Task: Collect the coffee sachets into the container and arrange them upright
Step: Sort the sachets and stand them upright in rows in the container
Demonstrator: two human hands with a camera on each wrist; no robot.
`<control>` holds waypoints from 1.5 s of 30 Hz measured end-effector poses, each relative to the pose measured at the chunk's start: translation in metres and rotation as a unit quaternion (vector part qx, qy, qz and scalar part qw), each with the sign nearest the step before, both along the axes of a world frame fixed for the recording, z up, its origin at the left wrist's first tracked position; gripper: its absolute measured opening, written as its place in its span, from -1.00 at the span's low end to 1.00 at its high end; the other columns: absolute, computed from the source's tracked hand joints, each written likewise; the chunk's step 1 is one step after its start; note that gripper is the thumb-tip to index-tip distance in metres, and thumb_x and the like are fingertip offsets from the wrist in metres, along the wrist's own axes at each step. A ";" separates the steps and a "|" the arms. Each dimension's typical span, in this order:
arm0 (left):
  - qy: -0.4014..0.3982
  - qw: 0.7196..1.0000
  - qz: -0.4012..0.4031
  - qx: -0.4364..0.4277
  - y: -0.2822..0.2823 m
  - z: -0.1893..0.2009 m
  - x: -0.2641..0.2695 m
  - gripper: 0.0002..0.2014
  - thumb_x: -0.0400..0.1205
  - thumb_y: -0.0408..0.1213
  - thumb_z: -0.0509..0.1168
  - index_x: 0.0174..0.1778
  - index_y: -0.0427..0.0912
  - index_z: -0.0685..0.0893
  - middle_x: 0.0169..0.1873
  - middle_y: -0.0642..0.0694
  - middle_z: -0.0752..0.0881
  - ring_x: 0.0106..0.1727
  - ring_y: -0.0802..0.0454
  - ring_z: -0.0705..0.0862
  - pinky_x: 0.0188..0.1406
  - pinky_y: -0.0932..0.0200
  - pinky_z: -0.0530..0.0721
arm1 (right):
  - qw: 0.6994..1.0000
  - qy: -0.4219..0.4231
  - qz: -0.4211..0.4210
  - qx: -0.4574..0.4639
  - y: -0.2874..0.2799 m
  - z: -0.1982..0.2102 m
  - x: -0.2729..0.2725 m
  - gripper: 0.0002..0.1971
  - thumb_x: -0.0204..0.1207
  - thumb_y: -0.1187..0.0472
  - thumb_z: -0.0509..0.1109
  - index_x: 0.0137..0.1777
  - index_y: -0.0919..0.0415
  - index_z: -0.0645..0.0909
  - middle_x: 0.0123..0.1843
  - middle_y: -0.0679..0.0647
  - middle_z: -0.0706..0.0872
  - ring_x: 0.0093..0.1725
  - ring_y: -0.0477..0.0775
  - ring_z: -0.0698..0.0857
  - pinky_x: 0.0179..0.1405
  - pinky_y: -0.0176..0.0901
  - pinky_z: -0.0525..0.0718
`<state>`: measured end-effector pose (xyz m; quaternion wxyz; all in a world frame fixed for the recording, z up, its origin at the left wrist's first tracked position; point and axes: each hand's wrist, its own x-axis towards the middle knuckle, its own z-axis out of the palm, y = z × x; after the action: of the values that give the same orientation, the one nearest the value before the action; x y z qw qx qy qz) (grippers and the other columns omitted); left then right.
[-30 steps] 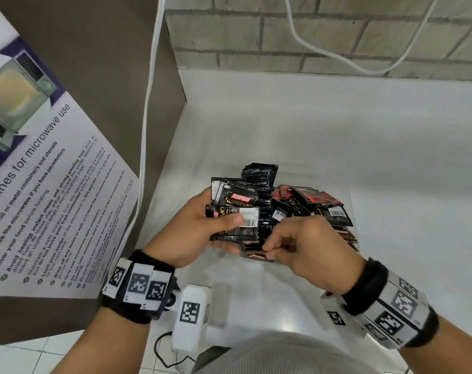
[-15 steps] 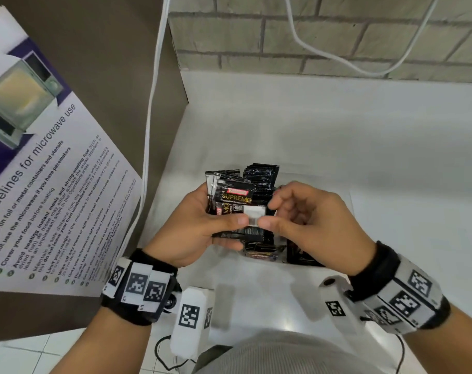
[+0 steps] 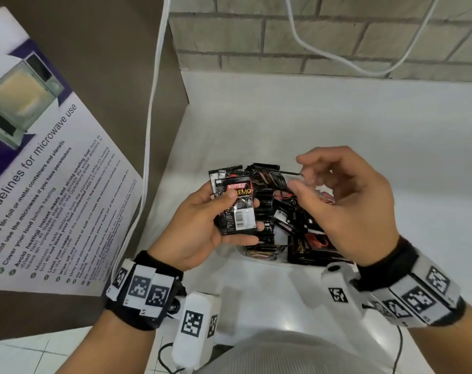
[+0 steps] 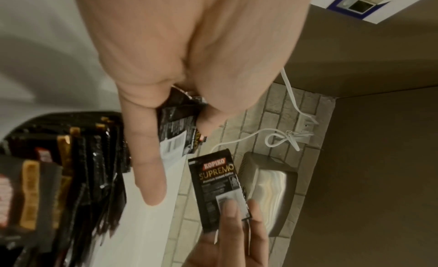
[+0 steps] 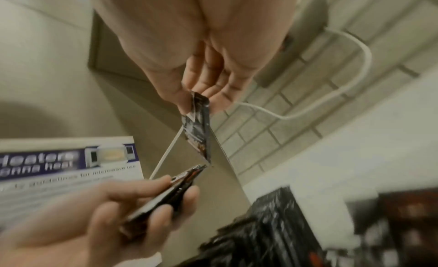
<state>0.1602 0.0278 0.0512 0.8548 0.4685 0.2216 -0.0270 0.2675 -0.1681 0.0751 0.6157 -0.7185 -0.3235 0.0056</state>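
Note:
My left hand (image 3: 244,211) grips a small stack of black Kopiko sachets (image 3: 237,211) by thumb and fingers, just left of the container (image 3: 282,263). The clear container stands on the white counter, packed with black sachets (image 3: 288,225), some upright in a row, others lying loose. My right hand (image 3: 296,174) hovers above the container and pinches one single sachet (image 3: 279,175), seen edge-on. In the left wrist view that sachet (image 4: 218,190) shows its printed front. In the right wrist view it (image 5: 198,128) hangs from my fingertips, over the stack (image 5: 170,192) in my left hand.
A microwave-guidelines poster (image 3: 40,184) hangs on the brown panel at the left. A white cable (image 3: 151,103) runs down beside it, another loops over the brick wall (image 3: 337,31). The white counter (image 3: 350,125) extends behind and right of the container.
My right hand rose from the container's front edge to the stack in my left hand, then lifted up and right with one sachet pinched. The left hand stayed put.

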 end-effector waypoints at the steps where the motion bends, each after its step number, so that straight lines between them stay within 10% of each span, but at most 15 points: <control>1: -0.006 1.000 -0.006 -0.015 -0.002 0.003 0.001 -0.63 0.76 -0.26 0.24 0.49 -0.24 0.58 0.20 -0.44 0.79 0.01 -0.49 0.84 -0.26 -0.18 0.87 | 0.998 -0.056 0.010 -0.025 0.001 0.002 0.002 -0.78 0.47 0.41 0.62 0.08 0.22 0.76 -0.14 0.07 0.75 -0.14 0.09 0.72 -0.01 -0.04 0.71; 6: -0.038 0.997 -0.029 -0.053 -0.008 0.012 0.007 -0.55 0.71 -0.23 0.31 0.51 -0.30 0.57 0.28 -0.35 0.77 0.14 -0.31 0.83 -0.19 -0.21 0.85 | 0.951 -0.227 0.128 -0.170 0.012 -0.005 0.005 -0.78 0.46 0.17 0.68 0.08 0.16 0.83 -0.04 0.01 0.75 0.01 0.11 0.66 0.02 -0.04 0.65; 13: -0.030 0.998 -0.040 0.039 -0.001 0.001 0.005 -0.53 0.68 -0.61 0.28 0.48 -0.15 0.57 0.22 -0.24 0.80 0.07 -0.28 0.85 -0.43 -0.08 0.84 | 0.983 -0.086 0.092 -0.133 0.013 -0.008 0.003 -0.83 0.53 0.28 0.56 0.11 0.13 0.78 -0.01 0.00 0.72 0.00 0.02 0.73 -0.03 -0.06 0.71; 16: -0.036 0.994 -0.056 0.090 0.000 -0.001 0.001 -0.51 0.66 -0.59 0.33 0.50 -0.14 0.55 0.23 -0.22 0.82 0.06 -0.29 0.86 -0.46 -0.02 0.83 | 0.989 -0.039 -0.003 -0.145 0.013 -0.008 0.011 -0.75 0.53 0.18 0.59 0.20 0.06 0.73 0.04 -0.07 0.71 0.02 -0.02 0.71 -0.09 -0.22 0.72; 24: -0.024 0.977 -0.076 0.196 0.023 -0.002 -0.011 -0.67 0.54 -0.38 0.48 0.24 -0.18 0.77 0.09 -0.19 0.88 0.05 -0.12 0.87 -0.33 -0.07 0.88 | 0.978 0.106 0.077 -0.164 -0.007 -0.010 0.018 -0.91 0.48 0.18 0.61 -0.04 0.01 0.84 -0.20 0.01 0.84 -0.28 0.06 0.78 -0.16 -0.01 0.77; 34: -0.064 0.874 -0.134 0.462 0.013 -0.021 -0.024 -0.89 0.70 -0.31 0.43 0.04 -0.03 0.65 -0.17 -0.03 0.71 -0.20 -0.07 0.65 -0.17 -0.14 0.82 | 0.954 0.136 0.167 -0.208 -0.036 -0.012 0.012 -0.82 0.33 0.33 0.71 -0.24 0.03 0.81 -0.29 0.08 0.81 -0.34 0.14 0.72 -0.28 -0.21 0.70; 37: -0.061 0.818 -0.164 0.548 0.004 -0.027 -0.018 -0.48 0.36 0.09 0.72 0.06 0.12 0.56 -0.10 0.17 0.61 -0.12 0.15 0.58 -0.15 0.23 0.59 | 0.959 0.106 0.153 -0.213 -0.034 -0.016 0.009 -0.81 0.34 0.34 0.71 -0.26 0.06 0.79 -0.30 0.03 0.80 -0.37 0.03 0.72 -0.32 -0.24 0.68; 40: -0.065 0.771 -0.175 0.608 -0.004 -0.033 -0.011 -0.38 0.29 0.06 0.74 0.10 0.15 0.50 0.02 0.28 0.53 0.05 0.21 0.56 -0.01 0.24 0.59 | 0.964 0.081 0.146 -0.205 -0.033 -0.017 0.008 -0.79 0.33 0.36 0.71 -0.28 0.08 0.77 -0.30 0.01 0.78 -0.37 0.06 0.73 -0.33 -0.13 0.73; 45: -0.054 0.808 -0.114 0.576 0.001 -0.041 -0.002 -0.45 0.34 -0.16 0.75 0.04 0.11 0.53 -0.03 0.17 0.56 -0.04 0.19 0.60 -0.11 0.28 0.53 | 0.955 -0.014 0.164 -0.246 -0.023 -0.032 -0.002 -0.75 0.28 0.42 0.72 -0.29 0.07 0.78 -0.29 -0.13 0.71 -0.33 -0.03 0.70 -0.34 -0.19 0.69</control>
<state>0.1585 0.0284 0.0101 0.4295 0.8974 0.0950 0.0332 0.2653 -0.1909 0.0431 0.4059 -0.7850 -0.4336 0.1759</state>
